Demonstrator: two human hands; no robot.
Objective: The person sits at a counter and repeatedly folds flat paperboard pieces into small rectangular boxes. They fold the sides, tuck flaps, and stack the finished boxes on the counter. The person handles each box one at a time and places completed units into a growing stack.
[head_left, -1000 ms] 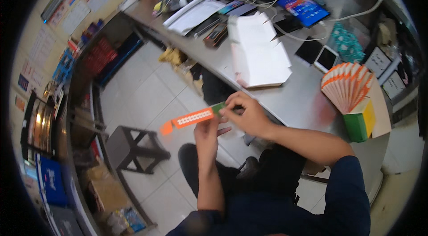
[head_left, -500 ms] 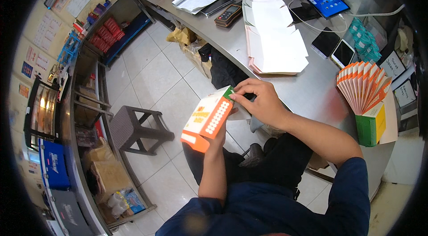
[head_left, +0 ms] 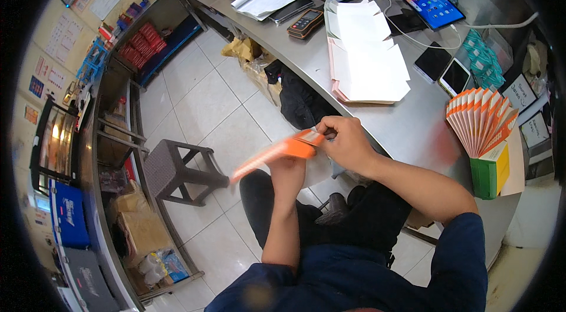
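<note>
While the left hand (head_left: 287, 173) supports an orange carton (head_left: 298, 148) from beneath, the right hand (head_left: 349, 142) pinches the carton's right-hand end. The right thumb and fingers are drawn together on that edge, with next to no gap. The left fingers are largely hidden by the carton, so I cannot tell how far they are spread. The carton is in the air above the person's lap, tilted and blurred at its far left end, short of the counter (head_left: 421, 120).

Handling the end well seems to call for a light pinch right at the crease, since thin card would likely buckle if gripped hard or pushed away from the fold line. The left hand would do best as a steady, flat support, keeping the walls square without squeezing them in. Working clear of the fanned cartons (head_left: 480, 120) and the flat white card (head_left: 368, 61) on the counter also looks sensible.
</note>
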